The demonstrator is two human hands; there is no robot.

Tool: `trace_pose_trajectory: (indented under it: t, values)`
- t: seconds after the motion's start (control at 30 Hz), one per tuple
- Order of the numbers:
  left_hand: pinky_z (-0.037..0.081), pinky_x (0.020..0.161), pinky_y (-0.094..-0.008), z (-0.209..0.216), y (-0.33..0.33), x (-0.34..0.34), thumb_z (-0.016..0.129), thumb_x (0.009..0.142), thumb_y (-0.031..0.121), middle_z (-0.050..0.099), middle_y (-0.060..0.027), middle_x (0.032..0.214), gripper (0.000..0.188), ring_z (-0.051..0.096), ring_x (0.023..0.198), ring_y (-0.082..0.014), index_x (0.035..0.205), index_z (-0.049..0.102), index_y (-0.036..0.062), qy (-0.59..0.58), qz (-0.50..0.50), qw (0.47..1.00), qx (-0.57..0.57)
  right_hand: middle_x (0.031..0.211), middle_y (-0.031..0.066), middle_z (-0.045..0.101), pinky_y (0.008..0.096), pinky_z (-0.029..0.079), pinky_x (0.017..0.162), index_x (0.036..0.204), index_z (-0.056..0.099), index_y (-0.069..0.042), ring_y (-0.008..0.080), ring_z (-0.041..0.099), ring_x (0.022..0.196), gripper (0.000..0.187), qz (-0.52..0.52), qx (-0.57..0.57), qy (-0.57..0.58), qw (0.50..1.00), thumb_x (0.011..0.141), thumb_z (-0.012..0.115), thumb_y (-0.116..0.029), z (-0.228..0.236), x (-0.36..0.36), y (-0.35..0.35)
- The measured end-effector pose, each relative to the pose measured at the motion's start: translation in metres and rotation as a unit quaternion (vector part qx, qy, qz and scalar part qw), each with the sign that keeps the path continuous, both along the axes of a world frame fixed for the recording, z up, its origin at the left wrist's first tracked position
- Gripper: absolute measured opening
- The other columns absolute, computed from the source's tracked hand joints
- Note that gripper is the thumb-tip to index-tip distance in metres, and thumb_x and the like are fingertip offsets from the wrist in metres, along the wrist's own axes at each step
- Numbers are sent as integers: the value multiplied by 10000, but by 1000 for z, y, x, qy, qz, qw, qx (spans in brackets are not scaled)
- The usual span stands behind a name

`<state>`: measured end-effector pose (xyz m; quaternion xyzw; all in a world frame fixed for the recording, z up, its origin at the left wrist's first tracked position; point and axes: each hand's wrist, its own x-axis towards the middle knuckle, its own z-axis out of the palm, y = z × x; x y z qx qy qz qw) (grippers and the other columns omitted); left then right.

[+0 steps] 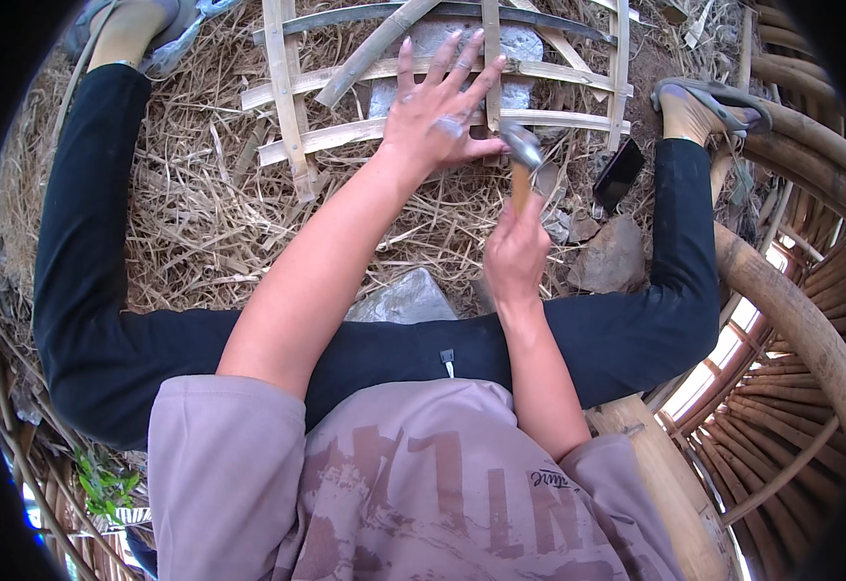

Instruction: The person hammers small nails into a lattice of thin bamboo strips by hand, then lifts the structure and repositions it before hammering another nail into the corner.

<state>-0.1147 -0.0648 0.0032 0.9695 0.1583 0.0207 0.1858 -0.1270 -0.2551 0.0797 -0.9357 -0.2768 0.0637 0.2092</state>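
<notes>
1. Hammer: handle enclosed in right hand, blurred head beside left hand.
2. Left hand: palm down, 5 fingers spread across slatted frame.
3. Frame: lying over grey block and straw.
4. Dark phone: between frame and right sandal.

There's your hammer, head blurred, its grip lost inside your right hand; your left hand covers part of the slatted frame, which runs off the upper edge.
</notes>
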Motion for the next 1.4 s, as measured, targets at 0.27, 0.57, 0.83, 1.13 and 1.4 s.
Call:
trace_pose_trajectory:
  t: [0.27, 0.57, 0.83, 1.13, 1.4]
  values:
    - [-63, 1208, -676, -2, -1, -3, 581, 692, 907, 178, -54, 1703, 1145, 152, 1567, -263, 1624, 218, 350, -24, 10, 999, -28, 730, 249, 644, 534, 507, 532, 1181, 483, 36, 457, 686, 669, 219, 2, -27, 21, 999, 997, 556, -57, 1, -6, -1]
    - [-94, 1198, -687, -1, 0, -1, 525, 726, 917, 169, -80, 1703, 1113, 125, 1573, -263, 1626, 214, 339, -23, 4, 999, -26, 650, 215, 591, 494, 440, 500, 1093, 505, -4, 411, 651, 581, 132, -10, -38, 33, 999, 1050, 503, -128, 3, 9, 8]
    - [-70, 1185, -710, -3, 1, 1, 530, 700, 925, 204, -83, 1694, 1137, 174, 1560, -281, 1622, 236, 329, -16, 10, 1000, 14, 764, 263, 646, 533, 494, 537, 1215, 492, -4, 471, 676, 673, 241, 1, 13, -1, 1000, 993, 572, -51, 3, 2, 0]
    - [-18, 1191, -711, -3, -5, -6, 588, 694, 892, 242, -89, 1681, 1126, 204, 1551, -282, 1608, 292, 306, -46, 19, 999, -16, 772, 210, 655, 511, 510, 548, 1129, 555, -39, 441, 671, 666, 154, 59, -19, -85, 994, 1016, 577, -141, 9, 5, 4]
    - [-7, 1203, -686, -12, 2, -3, 678, 783, 723, 299, -70, 1660, 875, 285, 1521, -276, 1542, 408, 382, -157, 24, 980, -120, 650, 136, 582, 383, 449, 509, 1050, 566, -11, 275, 635, 543, 140, -55, 61, -13, 997, 1044, 554, -150, 27, 18, 28]
